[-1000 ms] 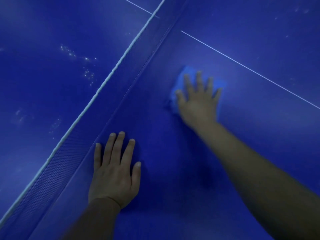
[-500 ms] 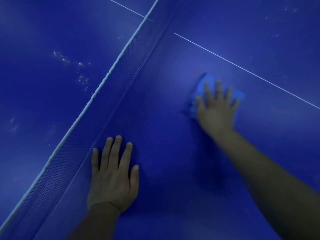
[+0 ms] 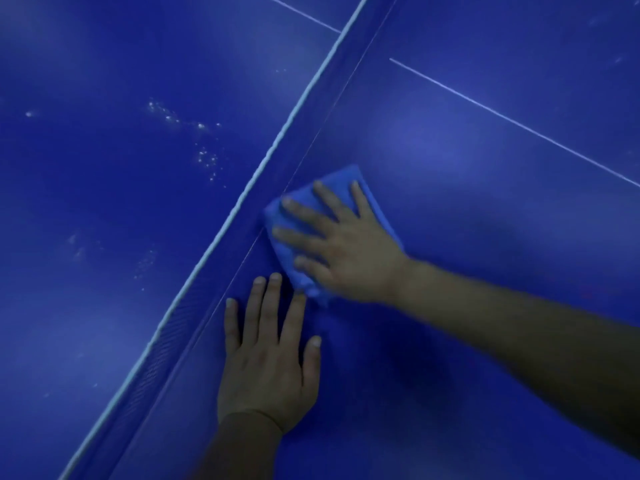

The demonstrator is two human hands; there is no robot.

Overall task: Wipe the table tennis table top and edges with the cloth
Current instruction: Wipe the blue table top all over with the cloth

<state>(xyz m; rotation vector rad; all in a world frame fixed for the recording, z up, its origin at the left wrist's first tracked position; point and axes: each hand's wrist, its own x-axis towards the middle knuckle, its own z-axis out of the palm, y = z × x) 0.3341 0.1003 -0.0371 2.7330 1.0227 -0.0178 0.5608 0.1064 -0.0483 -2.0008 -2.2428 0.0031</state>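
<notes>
Head view showed the blue cloth (image 3: pixel 325 216) lying folded on the tabletop (image 3: pixel 467 341), its far edge pushed right up against the foot of the net (image 3: pixel 242 216). The right hand (image 3: pixel 349 247) lay spread on top of it, fingers straight and splayed toward the net, pressing it flat; nothing was pinched or curled round. The left hand (image 3: pixel 268 362) rested palm-down on the bare tabletop just on the near side of the cloth, fingers straight too, fingertips almost touching the cloth's near corner, apparently bracing.

The cloth looked soft, light and limp, a thick folded pad that would bunch or unfold if dragged by one corner. An open-palmed grip, pressing down over its middle as here, seemed the sound way to move it; the smooth tabletop should let it glide. Beyond the net, pale specks (image 3: pixel 204 157) dotted the other half, so that side probably awaited wiping.
</notes>
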